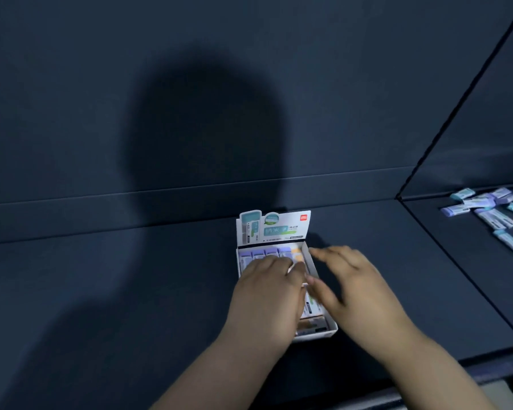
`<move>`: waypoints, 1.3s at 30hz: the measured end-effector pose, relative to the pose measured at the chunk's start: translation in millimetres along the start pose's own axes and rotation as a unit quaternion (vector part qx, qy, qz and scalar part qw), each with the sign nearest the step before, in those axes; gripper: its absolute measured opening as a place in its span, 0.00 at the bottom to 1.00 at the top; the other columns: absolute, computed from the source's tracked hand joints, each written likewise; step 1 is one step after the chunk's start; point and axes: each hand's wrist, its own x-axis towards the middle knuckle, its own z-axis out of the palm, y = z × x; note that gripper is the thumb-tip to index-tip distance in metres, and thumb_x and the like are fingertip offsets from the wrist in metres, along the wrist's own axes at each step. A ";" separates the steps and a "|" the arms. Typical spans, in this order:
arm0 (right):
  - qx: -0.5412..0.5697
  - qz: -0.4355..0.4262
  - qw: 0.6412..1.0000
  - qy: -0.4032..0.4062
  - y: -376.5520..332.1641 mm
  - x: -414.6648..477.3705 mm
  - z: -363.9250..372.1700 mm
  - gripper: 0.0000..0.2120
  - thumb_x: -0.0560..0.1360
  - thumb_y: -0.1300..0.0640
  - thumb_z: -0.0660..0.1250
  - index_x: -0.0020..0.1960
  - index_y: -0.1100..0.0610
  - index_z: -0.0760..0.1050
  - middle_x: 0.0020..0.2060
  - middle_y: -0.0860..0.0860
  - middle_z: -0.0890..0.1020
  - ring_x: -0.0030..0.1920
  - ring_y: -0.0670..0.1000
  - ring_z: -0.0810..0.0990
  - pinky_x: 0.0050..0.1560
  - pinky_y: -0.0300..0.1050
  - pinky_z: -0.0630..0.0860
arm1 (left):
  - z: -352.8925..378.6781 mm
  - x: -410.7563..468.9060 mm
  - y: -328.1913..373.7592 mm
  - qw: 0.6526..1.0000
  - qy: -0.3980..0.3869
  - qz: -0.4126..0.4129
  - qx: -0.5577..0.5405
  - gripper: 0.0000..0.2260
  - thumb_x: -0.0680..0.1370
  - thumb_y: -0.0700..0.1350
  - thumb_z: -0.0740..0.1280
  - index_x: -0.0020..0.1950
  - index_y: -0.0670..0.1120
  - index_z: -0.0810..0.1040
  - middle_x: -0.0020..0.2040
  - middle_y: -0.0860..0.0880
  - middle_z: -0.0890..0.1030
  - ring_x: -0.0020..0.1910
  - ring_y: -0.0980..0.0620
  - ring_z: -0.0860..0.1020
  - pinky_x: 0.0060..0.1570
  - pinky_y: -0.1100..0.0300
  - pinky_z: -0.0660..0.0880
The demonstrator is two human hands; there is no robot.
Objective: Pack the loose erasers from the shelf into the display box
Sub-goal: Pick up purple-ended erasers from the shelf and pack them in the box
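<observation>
The white display box [329,331] sits on the dark shelf with its printed lid [274,227] standing upright at the back. A row of purple-topped erasers [267,252] and an orange one fill its far end. My left hand [267,294] lies over the box, fingers curled down onto the erasers inside. A pale eraser end [295,267] shows at its fingertips; whether it is gripped is unclear. My right hand [353,287] is blurred, with fingers spread, at the box's right wall. Loose erasers [492,216] lie scattered far to the right.
The dark shelf [131,291] runs to a back wall with a low ledge. A thin divider line [456,267] separates the right section, where the loose erasers lie. The shelf's front edge crosses the lower right corner.
</observation>
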 end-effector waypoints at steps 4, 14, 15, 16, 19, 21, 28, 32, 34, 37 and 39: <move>-0.030 -0.014 0.999 0.000 21.3 -15.9 -13.4 0.21 0.72 0.46 0.63 0.61 0.55 0.74 0.53 0.50 0.79 0.54 0.53 0.77 0.55 0.51 0.76 | 4.6 -2.4 20.4 0.999 0.002 0.005 0.035 0.16 0.70 0.52 0.57 0.47 0.50 0.82 0.39 0.53 0.81 0.39 0.51 0.79 0.41 0.60 0.76; -0.087 -0.028 0.995 -0.026 149.0 -83.3 -98.3 0.21 0.70 0.48 0.70 0.61 0.55 0.75 0.54 0.50 0.79 0.55 0.54 0.77 0.55 0.50 0.75 | 54.8 10.2 162.5 0.998 0.024 0.036 0.038 0.16 0.70 0.53 0.61 0.51 0.50 0.82 0.41 0.54 0.82 0.40 0.52 0.80 0.45 0.60 0.77; -0.091 -0.020 0.995 -0.032 165.9 -92.1 -110.9 0.21 0.71 0.47 0.69 0.61 0.55 0.75 0.55 0.50 0.78 0.55 0.54 0.76 0.55 0.50 0.74 | 62.4 13.9 182.3 0.998 0.027 0.038 0.041 0.15 0.69 0.53 0.64 0.51 0.50 0.82 0.41 0.54 0.82 0.41 0.52 0.80 0.46 0.59 0.77; -0.096 -0.014 0.995 -0.035 182.4 -100.1 -122.3 0.21 0.71 0.47 0.69 0.61 0.55 0.75 0.55 0.50 0.78 0.56 0.54 0.76 0.56 0.50 0.74 | 69.8 17.8 200.5 0.998 0.026 0.039 0.043 0.15 0.68 0.53 0.68 0.52 0.50 0.82 0.42 0.54 0.82 0.42 0.52 0.80 0.48 0.59 0.77; -0.101 0.013 0.994 -0.038 226.6 -121.7 -151.1 0.21 0.70 0.46 0.69 0.60 0.56 0.76 0.54 0.51 0.78 0.56 0.56 0.76 0.56 0.53 0.74 | 90.0 29.5 247.5 0.998 0.021 0.031 0.058 0.18 0.66 0.53 0.74 0.54 0.50 0.82 0.44 0.54 0.82 0.44 0.52 0.80 0.51 0.57 0.76; -0.094 0.035 0.994 -0.044 249.4 -134.7 -167.9 0.22 0.70 0.46 0.69 0.60 0.56 0.76 0.55 0.51 0.78 0.57 0.56 0.75 0.57 0.53 0.74 | 100.0 36.2 273.6 0.998 0.011 0.022 0.065 0.19 0.65 0.53 0.75 0.55 0.50 0.81 0.45 0.54 0.82 0.44 0.52 0.81 0.51 0.57 0.76; -0.053 0.078 0.995 -0.043 295.8 -150.8 -193.3 0.22 0.70 0.47 0.70 0.61 0.55 0.76 0.57 0.50 0.76 0.60 0.54 0.73 0.62 0.50 0.70 | 126.0 64.6 315.1 0.996 -0.004 0.011 0.085 0.24 0.61 0.54 0.77 0.55 0.49 0.82 0.45 0.53 0.83 0.43 0.52 0.81 0.48 0.56 0.77; -0.049 0.082 0.995 -0.023 308.8 -138.7 -198.2 0.22 0.70 0.47 0.70 0.61 0.55 0.76 0.57 0.50 0.76 0.60 0.53 0.73 0.63 0.46 0.67 | 135.6 88.4 317.1 0.996 0.001 0.021 0.087 0.25 0.61 0.54 0.77 0.55 0.48 0.82 0.45 0.52 0.83 0.44 0.51 0.81 0.47 0.55 0.77; -0.054 0.078 0.995 -0.026 314.5 -128.0 -203.1 0.22 0.70 0.46 0.69 0.62 0.54 0.75 0.58 0.49 0.75 0.61 0.52 0.72 0.64 0.44 0.66 | 137.9 102.3 315.2 0.996 0.007 0.021 0.082 0.25 0.61 0.53 0.78 0.55 0.47 0.82 0.46 0.51 0.83 0.44 0.50 0.81 0.47 0.54 0.77; -0.059 0.086 0.994 -0.033 324.3 -110.5 -210.2 0.23 0.71 0.45 0.68 0.63 0.53 0.74 0.59 0.48 0.74 0.62 0.51 0.71 0.66 0.46 0.66 | 140.4 124.2 313.4 0.997 0.009 0.026 0.076 0.24 0.61 0.53 0.78 0.54 0.47 0.82 0.46 0.51 0.83 0.44 0.50 0.81 0.47 0.53 0.78; -0.066 0.091 0.993 -0.024 332.0 -98.9 -212.4 0.23 0.71 0.45 0.68 0.63 0.53 0.74 0.60 0.49 0.74 0.63 0.52 0.70 0.66 0.46 0.66 | 143.6 139.9 313.2 0.997 0.004 0.036 0.074 0.24 0.60 0.54 0.78 0.53 0.47 0.83 0.45 0.51 0.82 0.43 0.50 0.81 0.46 0.53 0.78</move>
